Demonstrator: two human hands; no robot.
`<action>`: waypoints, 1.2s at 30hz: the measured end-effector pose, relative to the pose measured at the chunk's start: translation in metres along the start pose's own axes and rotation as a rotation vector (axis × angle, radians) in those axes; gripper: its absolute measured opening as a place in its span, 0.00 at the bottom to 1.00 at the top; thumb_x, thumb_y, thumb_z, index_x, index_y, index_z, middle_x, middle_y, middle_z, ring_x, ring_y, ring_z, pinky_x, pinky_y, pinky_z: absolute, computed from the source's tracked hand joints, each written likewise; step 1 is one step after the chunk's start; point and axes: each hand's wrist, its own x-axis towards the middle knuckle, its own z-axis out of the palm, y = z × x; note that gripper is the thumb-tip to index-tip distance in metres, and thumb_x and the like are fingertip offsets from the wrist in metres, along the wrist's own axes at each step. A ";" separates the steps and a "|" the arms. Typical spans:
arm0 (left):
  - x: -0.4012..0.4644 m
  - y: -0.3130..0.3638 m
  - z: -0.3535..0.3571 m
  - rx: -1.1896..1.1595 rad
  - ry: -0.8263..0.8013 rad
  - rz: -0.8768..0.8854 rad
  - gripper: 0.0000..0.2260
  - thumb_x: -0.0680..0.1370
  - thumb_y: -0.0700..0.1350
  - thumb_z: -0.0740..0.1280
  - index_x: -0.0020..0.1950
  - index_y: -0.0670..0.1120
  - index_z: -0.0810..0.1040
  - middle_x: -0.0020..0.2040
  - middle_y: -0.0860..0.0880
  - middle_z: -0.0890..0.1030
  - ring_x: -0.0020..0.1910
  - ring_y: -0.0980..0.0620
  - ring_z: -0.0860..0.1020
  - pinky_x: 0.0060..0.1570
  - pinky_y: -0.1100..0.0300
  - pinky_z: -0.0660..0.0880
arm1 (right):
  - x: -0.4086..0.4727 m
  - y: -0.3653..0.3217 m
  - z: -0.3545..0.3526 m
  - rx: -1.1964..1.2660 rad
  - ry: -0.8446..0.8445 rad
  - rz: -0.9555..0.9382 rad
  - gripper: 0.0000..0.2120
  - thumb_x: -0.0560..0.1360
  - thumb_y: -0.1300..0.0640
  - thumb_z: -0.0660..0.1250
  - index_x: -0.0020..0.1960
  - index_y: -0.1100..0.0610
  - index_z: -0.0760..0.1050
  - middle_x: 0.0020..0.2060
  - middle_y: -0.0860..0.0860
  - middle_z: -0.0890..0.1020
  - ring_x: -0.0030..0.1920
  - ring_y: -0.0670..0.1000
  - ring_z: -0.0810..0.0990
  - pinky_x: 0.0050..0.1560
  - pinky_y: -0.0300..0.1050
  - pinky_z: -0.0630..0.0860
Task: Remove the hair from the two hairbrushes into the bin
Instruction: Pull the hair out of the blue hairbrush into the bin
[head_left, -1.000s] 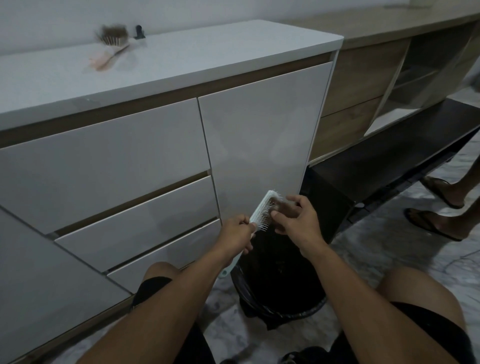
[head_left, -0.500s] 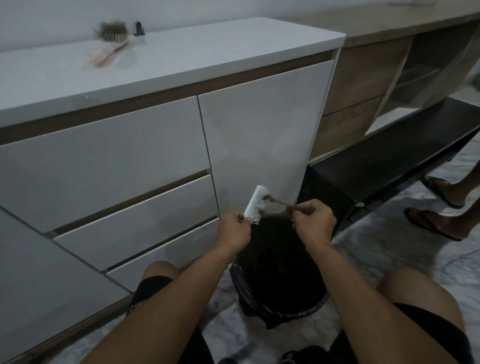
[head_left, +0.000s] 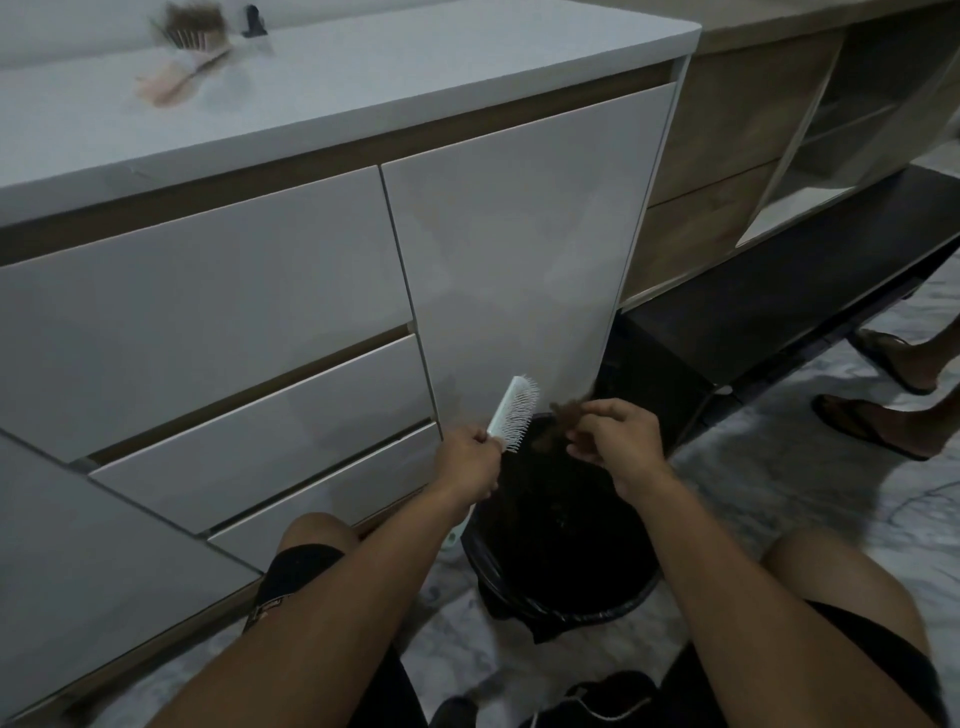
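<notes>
Gripping the white hairbrush (head_left: 511, 413) at lower centre, the left hand (head_left: 467, 460) holds it above the bin (head_left: 561, 566); the right hand (head_left: 615, 439) pinches a brown hair clump (head_left: 563, 415) beside it.

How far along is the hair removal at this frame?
Done: the white brush, held by the left hand, shows bare bristles. In hand: the right hand pinches a brown hair clump above the black bin, not yet dropped. Left: the pink brush on the counter, full of hair.
</notes>
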 end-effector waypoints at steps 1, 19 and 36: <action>0.000 -0.001 0.002 0.005 -0.012 -0.011 0.11 0.79 0.42 0.63 0.36 0.45 0.70 0.32 0.45 0.75 0.24 0.50 0.72 0.23 0.62 0.68 | 0.000 -0.001 0.002 0.037 -0.045 0.008 0.05 0.73 0.67 0.68 0.48 0.61 0.80 0.43 0.58 0.83 0.42 0.52 0.83 0.40 0.47 0.82; 0.011 -0.006 0.018 0.041 -0.123 -0.011 0.10 0.79 0.43 0.63 0.37 0.49 0.72 0.31 0.47 0.74 0.25 0.52 0.74 0.23 0.62 0.69 | 0.012 0.019 0.019 -0.403 0.005 -0.304 0.19 0.66 0.57 0.77 0.56 0.57 0.81 0.47 0.50 0.84 0.48 0.45 0.81 0.54 0.41 0.77; 0.024 0.001 0.018 -0.112 -0.143 -0.148 0.08 0.77 0.32 0.57 0.49 0.38 0.74 0.37 0.40 0.76 0.31 0.48 0.75 0.29 0.58 0.73 | 0.012 0.023 0.024 -0.410 -0.075 -0.221 0.13 0.69 0.70 0.72 0.52 0.61 0.81 0.45 0.55 0.83 0.40 0.48 0.83 0.37 0.41 0.83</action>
